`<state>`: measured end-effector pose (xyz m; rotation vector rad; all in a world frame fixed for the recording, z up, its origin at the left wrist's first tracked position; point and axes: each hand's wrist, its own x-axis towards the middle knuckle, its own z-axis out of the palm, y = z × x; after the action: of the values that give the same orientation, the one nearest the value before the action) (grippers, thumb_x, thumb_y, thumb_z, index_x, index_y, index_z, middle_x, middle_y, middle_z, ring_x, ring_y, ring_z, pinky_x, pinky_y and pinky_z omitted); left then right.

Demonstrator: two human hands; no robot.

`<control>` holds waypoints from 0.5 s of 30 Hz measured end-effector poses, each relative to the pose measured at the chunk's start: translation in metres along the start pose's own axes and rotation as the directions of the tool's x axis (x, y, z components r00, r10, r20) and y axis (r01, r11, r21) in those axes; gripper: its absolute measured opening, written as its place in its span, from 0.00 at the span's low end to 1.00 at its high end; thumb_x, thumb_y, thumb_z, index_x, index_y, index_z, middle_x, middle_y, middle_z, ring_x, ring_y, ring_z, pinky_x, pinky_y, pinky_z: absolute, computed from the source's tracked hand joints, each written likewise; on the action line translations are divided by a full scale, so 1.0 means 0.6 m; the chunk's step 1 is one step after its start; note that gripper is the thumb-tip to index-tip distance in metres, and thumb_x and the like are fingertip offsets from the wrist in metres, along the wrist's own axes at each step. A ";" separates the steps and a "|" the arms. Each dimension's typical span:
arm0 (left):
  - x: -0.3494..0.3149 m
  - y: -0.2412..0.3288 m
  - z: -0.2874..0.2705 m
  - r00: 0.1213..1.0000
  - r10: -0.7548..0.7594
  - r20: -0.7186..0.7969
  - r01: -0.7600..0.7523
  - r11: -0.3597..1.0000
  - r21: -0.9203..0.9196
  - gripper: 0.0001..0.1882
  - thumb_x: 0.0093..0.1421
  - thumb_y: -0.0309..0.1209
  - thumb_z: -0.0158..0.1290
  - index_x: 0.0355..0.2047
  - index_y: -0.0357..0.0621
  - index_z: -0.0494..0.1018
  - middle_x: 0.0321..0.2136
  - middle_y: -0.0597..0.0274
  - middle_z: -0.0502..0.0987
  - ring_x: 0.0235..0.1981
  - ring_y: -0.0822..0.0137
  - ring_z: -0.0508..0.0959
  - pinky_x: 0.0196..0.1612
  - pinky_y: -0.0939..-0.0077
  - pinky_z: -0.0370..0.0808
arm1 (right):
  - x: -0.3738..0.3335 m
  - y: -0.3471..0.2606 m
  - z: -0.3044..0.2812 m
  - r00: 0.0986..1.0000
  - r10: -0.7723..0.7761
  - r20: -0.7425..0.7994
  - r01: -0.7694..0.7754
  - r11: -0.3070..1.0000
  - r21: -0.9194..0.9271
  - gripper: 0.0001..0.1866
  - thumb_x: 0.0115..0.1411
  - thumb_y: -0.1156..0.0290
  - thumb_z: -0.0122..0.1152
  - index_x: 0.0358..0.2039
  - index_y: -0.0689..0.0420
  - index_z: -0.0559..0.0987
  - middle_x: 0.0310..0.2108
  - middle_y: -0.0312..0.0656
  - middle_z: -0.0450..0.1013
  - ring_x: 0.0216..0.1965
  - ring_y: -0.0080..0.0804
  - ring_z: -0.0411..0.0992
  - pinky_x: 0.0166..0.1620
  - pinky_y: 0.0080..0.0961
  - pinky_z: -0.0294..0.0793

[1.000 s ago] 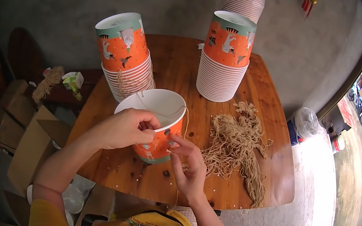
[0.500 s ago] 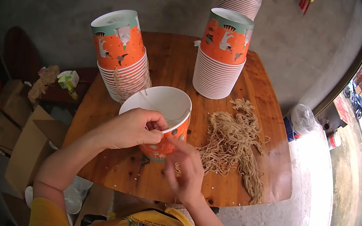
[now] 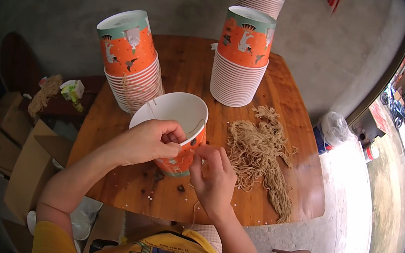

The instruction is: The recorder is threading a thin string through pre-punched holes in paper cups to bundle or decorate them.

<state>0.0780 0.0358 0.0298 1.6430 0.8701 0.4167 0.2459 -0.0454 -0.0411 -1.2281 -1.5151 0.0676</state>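
Observation:
An orange paper bucket (image 3: 181,156) with a white inside stands upright on the wooden table in front of me. My left hand (image 3: 150,142) is closed on its near rim, fingertips curled inside and the thumb outside. A thin beige cord (image 3: 200,126) shows along the bucket's right inner wall, and a piece also hangs over the far left rim. Just right of the bucket, my right hand (image 3: 214,173) pinches a cord whose loose end dangles below the hand. The pinched fingertips partly hide the cord there.
A tangled heap of beige cords (image 3: 261,151) lies at the right. Upside-down stacks of paper buckets stand at the left (image 3: 129,58) and right (image 3: 243,54), with cords hanging on the left stack. An open cardboard box (image 3: 30,174) sits beside the wooden table (image 3: 114,189).
My right hand, blurred before, has moved slightly right and its fingers are now pinched together. The left hand stays on the rim. The whole view has shifted slightly.

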 end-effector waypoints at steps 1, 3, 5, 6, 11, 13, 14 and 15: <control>0.001 -0.001 0.003 1.000 0.002 0.003 -0.002 1.000 0.000 0.09 0.57 0.25 0.53 0.38 0.35 0.72 0.29 0.69 0.72 0.30 0.80 0.70 0.35 0.84 0.70 | 0.002 0.003 0.002 1.000 -0.022 -0.006 0.022 0.999 -0.038 0.11 0.50 0.80 0.63 0.33 0.56 0.72 0.31 0.40 0.72 0.30 0.38 0.74 0.31 0.32 0.74; 0.003 -0.002 0.008 0.997 0.081 -0.006 -0.081 0.997 -0.015 0.10 0.57 0.24 0.53 0.40 0.35 0.71 0.30 0.69 0.71 0.31 0.80 0.70 0.35 0.85 0.70 | 0.005 0.005 0.004 0.999 -0.044 -0.011 0.043 0.996 -0.078 0.11 0.50 0.80 0.63 0.33 0.56 0.72 0.31 0.39 0.71 0.29 0.38 0.74 0.30 0.31 0.73; 0.003 0.001 0.012 0.998 0.070 0.002 -0.070 0.996 -0.050 0.11 0.58 0.23 0.53 0.41 0.35 0.70 0.30 0.70 0.71 0.31 0.81 0.70 0.34 0.85 0.70 | 0.006 0.005 0.005 0.996 -0.078 -0.030 0.074 0.990 -0.121 0.10 0.50 0.79 0.63 0.32 0.56 0.72 0.30 0.39 0.71 0.28 0.37 0.74 0.29 0.30 0.74; 0.003 0.002 0.014 0.998 0.059 0.008 -0.059 0.995 -0.085 0.12 0.58 0.22 0.52 0.43 0.35 0.70 0.30 0.70 0.70 0.31 0.81 0.70 0.34 0.86 0.70 | 0.005 0.005 0.004 0.997 -0.077 -0.030 0.073 0.990 -0.122 0.10 0.50 0.79 0.63 0.32 0.56 0.72 0.30 0.39 0.71 0.28 0.37 0.74 0.29 0.30 0.74; 0.005 0.001 0.015 0.999 0.026 0.034 -0.024 0.998 -0.051 0.14 0.58 0.22 0.52 0.45 0.35 0.71 0.29 0.71 0.69 0.30 0.81 0.69 0.33 0.86 0.70 | 0.004 0.006 0.006 0.996 -0.088 -0.033 0.081 0.981 -0.175 0.10 0.51 0.78 0.63 0.32 0.55 0.72 0.30 0.39 0.71 0.27 0.36 0.74 0.28 0.30 0.74; 0.005 0.001 0.017 0.999 0.021 0.034 -0.020 0.999 -0.045 0.15 0.58 0.22 0.52 0.46 0.36 0.71 0.28 0.71 0.69 0.30 0.81 0.69 0.33 0.85 0.70 | 0.004 0.005 0.006 0.996 -0.089 -0.033 0.081 0.977 -0.197 0.10 0.50 0.77 0.63 0.31 0.55 0.72 0.30 0.38 0.71 0.27 0.36 0.74 0.27 0.30 0.74; 0.005 -0.001 0.018 0.999 0.017 0.035 -0.015 0.998 -0.053 0.15 0.58 0.22 0.52 0.47 0.35 0.71 0.28 0.71 0.69 0.30 0.81 0.69 0.33 0.85 0.70 | 0.004 0.004 0.006 0.996 -0.089 -0.032 0.080 0.973 -0.218 0.09 0.50 0.77 0.63 0.31 0.55 0.72 0.30 0.38 0.71 0.27 0.35 0.74 0.27 0.30 0.74; 0.005 -0.002 0.019 0.999 0.012 0.037 -0.010 0.998 -0.061 0.15 0.58 0.22 0.52 0.47 0.35 0.71 0.28 0.71 0.69 0.30 0.81 0.69 0.33 0.85 0.70 | 0.003 0.003 0.006 0.995 -0.090 -0.031 0.081 0.973 -0.217 0.09 0.50 0.77 0.63 0.31 0.55 0.72 0.30 0.38 0.71 0.27 0.35 0.74 0.27 0.30 0.74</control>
<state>0.0871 0.0305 0.0250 1.5951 0.8137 0.4154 0.2445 -0.0411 -0.0422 -1.3250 -1.5679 -0.1830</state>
